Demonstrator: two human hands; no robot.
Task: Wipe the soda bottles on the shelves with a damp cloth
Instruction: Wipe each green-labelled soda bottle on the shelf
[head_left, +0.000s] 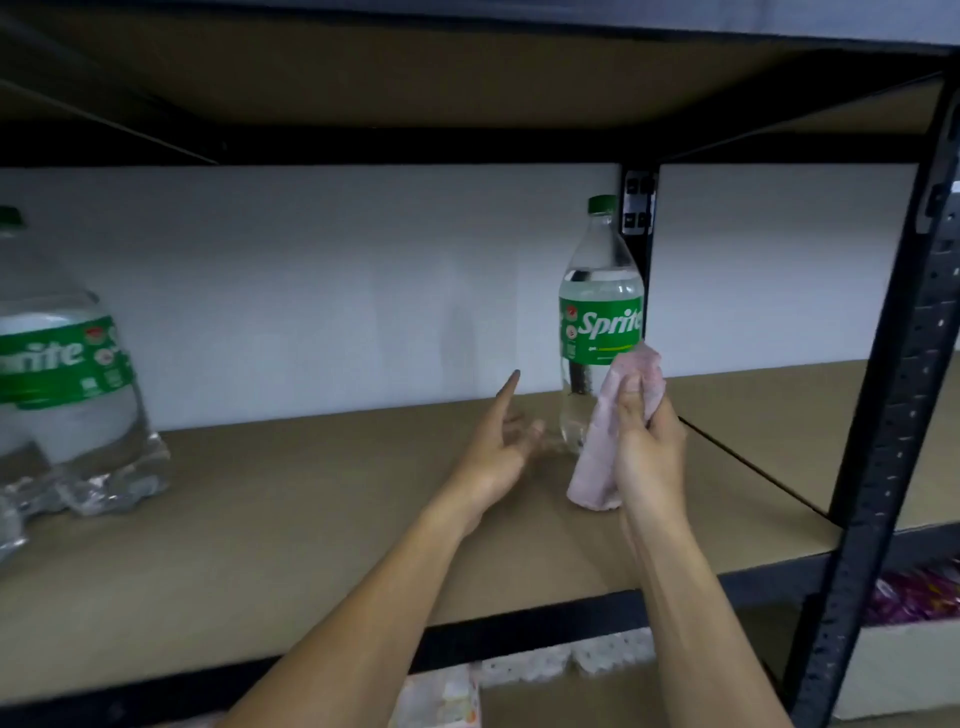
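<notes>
Two hands up at the shelf (311, 499): right hand (647, 447) clutches the pink cloth (597, 457) against the upright Sprite bottle (597, 322); left hand (498, 452) spread empty just beside it.

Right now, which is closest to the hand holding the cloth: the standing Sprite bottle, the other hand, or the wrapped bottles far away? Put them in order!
From the right hand gripping the pink cloth:
1. Standing Sprite bottle, just behind the cloth.
2. Left hand, open, to the left of that bottle.
3. Plastic-wrapped Sprite bottles, far left on the shelf.
</notes>
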